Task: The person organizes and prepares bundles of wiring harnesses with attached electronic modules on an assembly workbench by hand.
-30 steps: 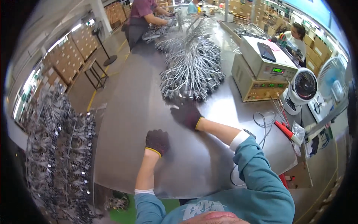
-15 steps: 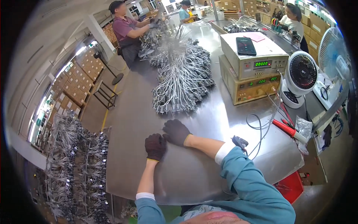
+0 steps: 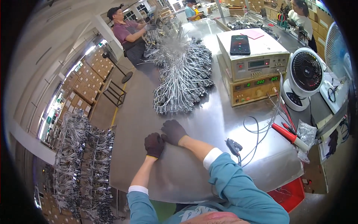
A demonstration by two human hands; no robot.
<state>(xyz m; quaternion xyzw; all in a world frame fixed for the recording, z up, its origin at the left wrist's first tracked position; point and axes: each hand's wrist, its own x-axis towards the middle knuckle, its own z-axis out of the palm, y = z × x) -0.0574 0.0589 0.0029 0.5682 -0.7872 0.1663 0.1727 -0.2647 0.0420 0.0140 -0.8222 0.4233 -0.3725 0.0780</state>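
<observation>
My left hand (image 3: 154, 145), in a dark knitted glove with a yellow cuff edge, rests on the metal table (image 3: 130, 164) with its fingers curled in. Beside it and slightly farther away, my right hand (image 3: 173, 132) wears a matching glove, its fingers bent and closed against the tabletop. The two hands touch or nearly touch, and no object shows in either. Just beyond them lies a large heap of white cables with dark connectors (image 3: 182, 84). To the right of my right forearm is a black clip-like hand tool (image 3: 234, 146) on a thin cord.
Two stacked test instruments (image 3: 257, 71) carry a phone (image 3: 240, 45). A white fan (image 3: 304, 74) and a red-and-white probe (image 3: 289, 135) are at right. Cable bundles hang on a rack (image 3: 71, 160) at left. A co-worker (image 3: 128, 33) handles cables at the far end.
The view has shifted slightly, and the upper instrument's green digits have gone dark. My gloved hands stay in place on the table; my right elbow sits a little lower and farther left.
</observation>
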